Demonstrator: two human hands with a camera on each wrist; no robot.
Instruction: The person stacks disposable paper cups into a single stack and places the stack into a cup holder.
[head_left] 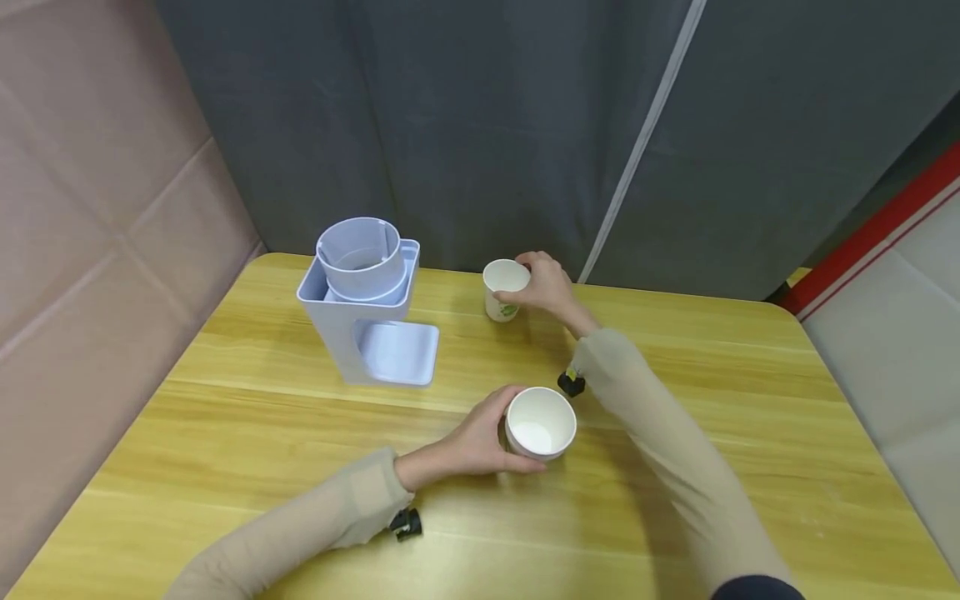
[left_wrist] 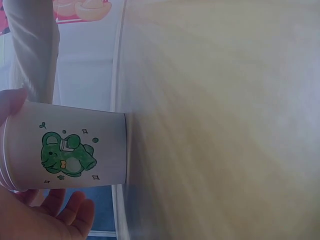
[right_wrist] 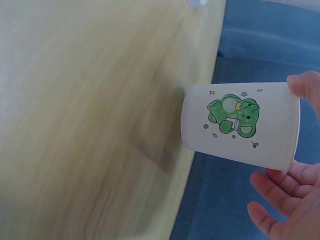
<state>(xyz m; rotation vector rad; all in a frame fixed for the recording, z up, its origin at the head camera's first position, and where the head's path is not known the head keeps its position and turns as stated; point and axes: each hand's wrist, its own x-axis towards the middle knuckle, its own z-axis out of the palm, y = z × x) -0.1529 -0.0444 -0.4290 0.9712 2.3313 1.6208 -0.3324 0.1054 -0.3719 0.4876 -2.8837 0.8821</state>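
My left hand (head_left: pixel 480 435) grips a white paper cup (head_left: pixel 542 423) near the table's middle, thumb on one side and fingers on the other. A green cartoon bear shows on that cup's side (left_wrist: pixel 67 152) in the left wrist view, with more than one rim line at its mouth. Toward the back edge, my right hand (head_left: pixel 546 287) pinches a second white paper cup (head_left: pixel 497 310) near its rim. It carries the same bear print, and in the right wrist view the cup (right_wrist: pixel 200 117) stands upright with its base close over the table. Both cups look hollow from above.
Left of the cups stands a pale lavender plastic holder (head_left: pixel 341 342) with a round tube (head_left: pixel 360 271) in its top and a flat tray (head_left: pixel 405 354) at its foot. A grey curtain (head_left: pixel 465 125) hangs behind the wooden table (head_left: pixel 262 450). Panels flank both sides.
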